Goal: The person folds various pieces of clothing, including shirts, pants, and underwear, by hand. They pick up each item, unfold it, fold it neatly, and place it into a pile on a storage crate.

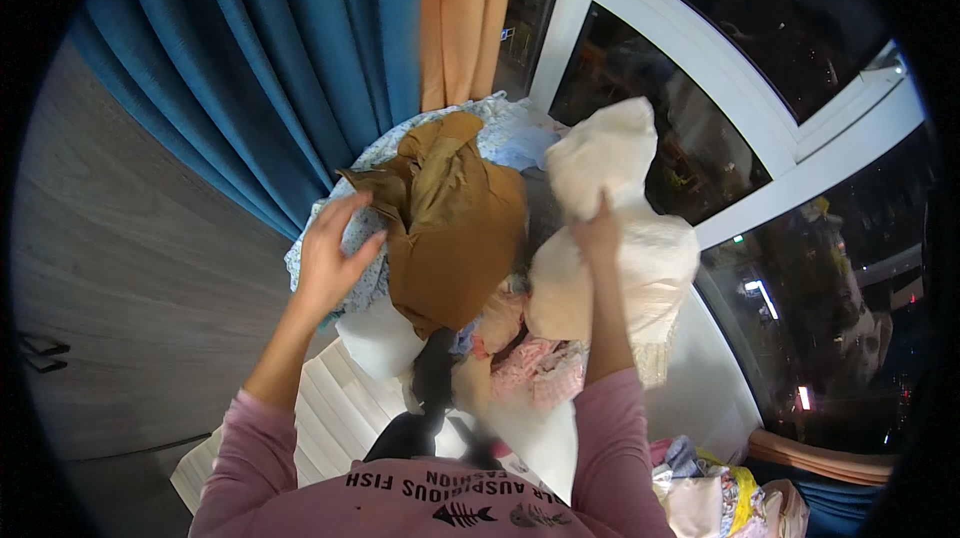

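My left hand (330, 253) is at the left edge of a crumpled brown garment (457, 230), fingers and thumb apart. Whether the fingertips touch the cloth is hard to tell. On the right, my right hand (598, 232) grips a cream-white garment (645, 260) that looks hooded; motion blurs both. The brown garment rests over a pale floral-print cloth (360, 245). Below and between the two garments lies a heap of clothes, with a pink patterned piece (532, 369) and a peach piece (501, 322) showing. White fabric (380, 338) sticks out at its left.
A blue curtain (262, 65) and an orange curtain (465, 20) hang behind the heap. White-framed windows (697, 43) run along the right. At lower right is another pile of clothes (720, 493). A grey wood-grain panel (142, 253) stands on the left.
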Available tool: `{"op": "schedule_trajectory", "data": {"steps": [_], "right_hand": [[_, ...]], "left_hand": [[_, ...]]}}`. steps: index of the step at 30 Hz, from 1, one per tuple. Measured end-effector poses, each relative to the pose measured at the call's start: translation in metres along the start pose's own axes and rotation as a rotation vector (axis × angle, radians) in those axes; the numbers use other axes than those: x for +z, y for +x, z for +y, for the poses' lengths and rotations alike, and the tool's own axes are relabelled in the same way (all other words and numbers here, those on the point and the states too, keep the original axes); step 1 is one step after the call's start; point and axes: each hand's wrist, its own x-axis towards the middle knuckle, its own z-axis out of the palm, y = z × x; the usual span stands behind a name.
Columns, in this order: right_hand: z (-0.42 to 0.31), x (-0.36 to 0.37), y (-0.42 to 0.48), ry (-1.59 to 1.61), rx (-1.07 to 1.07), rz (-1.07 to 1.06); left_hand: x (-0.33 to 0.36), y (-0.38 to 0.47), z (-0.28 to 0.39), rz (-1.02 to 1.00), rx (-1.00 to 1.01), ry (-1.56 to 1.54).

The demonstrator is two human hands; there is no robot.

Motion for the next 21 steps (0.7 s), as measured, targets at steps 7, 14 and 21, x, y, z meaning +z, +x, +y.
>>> {"op": "schedule_trajectory", "data": {"steps": [7, 14, 21], "right_hand": [[0.050, 0.093, -0.073, 0.595, 0.405, -0.080], [0.074, 0.029, -0.109, 1.175, 0.514, 0.034], [0.116, 0.034, -0.169, 1.379, 0.712, 0.003]], "left_hand": [[0.093, 0.075, -0.079, -0.322, -0.584, 0.128], [0.203, 0.000, 0.038, -0.402, -0.283, -0.376], [0.259, -0.044, 0.113, -0.695, -0.018, -0.275]]}}
